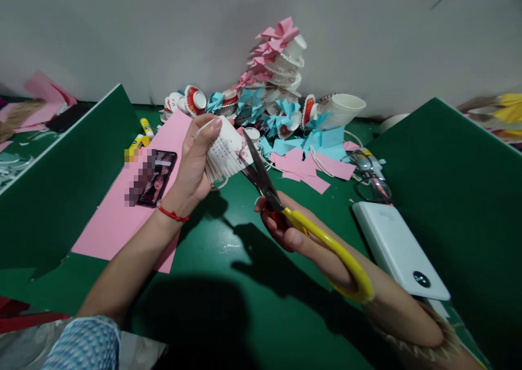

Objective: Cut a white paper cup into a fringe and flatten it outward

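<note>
The left hand (194,166), at the centre of the frame, is closed around a white paper cup (227,153) whose wall is cut into strips. The right hand (297,236), lower right of centre, is clamped on yellow-handled scissors (285,209); the blades are open and touch the cup's edge. Under the left hand a pink sheet (114,223) lies on the green counter (228,250), with a phone (157,178) on it. A white power bank (397,247) lies at right, and a pile of cups and paper pieces (277,103) lies behind.

Phone (157,177) on pink sheet (118,217), glue sticks (141,136), white power bank (397,250), glasses (369,174), stacked paper cups (340,109)
</note>
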### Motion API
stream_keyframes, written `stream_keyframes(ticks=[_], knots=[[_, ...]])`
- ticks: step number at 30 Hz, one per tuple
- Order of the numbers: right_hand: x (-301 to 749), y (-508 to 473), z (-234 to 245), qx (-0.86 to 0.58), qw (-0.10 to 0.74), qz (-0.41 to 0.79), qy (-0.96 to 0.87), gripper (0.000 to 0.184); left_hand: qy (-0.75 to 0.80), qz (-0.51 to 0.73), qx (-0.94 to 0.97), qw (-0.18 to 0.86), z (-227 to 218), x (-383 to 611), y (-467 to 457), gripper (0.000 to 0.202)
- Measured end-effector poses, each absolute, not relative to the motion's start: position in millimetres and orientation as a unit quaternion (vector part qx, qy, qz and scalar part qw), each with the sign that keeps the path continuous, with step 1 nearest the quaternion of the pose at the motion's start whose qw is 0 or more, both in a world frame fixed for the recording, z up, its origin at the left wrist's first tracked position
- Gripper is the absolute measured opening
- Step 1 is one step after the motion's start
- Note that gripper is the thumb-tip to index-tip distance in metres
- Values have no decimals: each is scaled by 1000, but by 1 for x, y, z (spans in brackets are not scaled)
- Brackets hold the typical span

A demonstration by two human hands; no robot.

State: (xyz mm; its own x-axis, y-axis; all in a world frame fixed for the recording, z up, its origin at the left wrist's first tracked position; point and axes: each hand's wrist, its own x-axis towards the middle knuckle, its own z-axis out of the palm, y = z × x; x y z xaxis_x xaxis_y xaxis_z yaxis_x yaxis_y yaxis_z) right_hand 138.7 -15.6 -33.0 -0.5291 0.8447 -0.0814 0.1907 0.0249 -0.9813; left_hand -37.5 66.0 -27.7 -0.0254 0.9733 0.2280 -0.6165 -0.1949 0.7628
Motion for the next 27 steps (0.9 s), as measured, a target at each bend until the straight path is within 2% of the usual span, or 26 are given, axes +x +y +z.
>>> stream_keyframes(ticks=[4,7,14,23,27], knots=[[140,-22,-28,-397,306,554,-664,62,217,668,384,599,-24,-37,63,12],[141,-26,-26,-409,317,509,-687,57,232,663,393,594,-23,-36,61,16],[138,-24,-28,-406,304,462,-728,68,251,659,406,581,-21,-34,58,14],[137,-21,-27,-402,293,440,-748,62,263,654,396,588,-22,-33,57,22],[137,-20,-27,-405,297,434,-748,63,254,653,398,592,-22,-33,57,19]])
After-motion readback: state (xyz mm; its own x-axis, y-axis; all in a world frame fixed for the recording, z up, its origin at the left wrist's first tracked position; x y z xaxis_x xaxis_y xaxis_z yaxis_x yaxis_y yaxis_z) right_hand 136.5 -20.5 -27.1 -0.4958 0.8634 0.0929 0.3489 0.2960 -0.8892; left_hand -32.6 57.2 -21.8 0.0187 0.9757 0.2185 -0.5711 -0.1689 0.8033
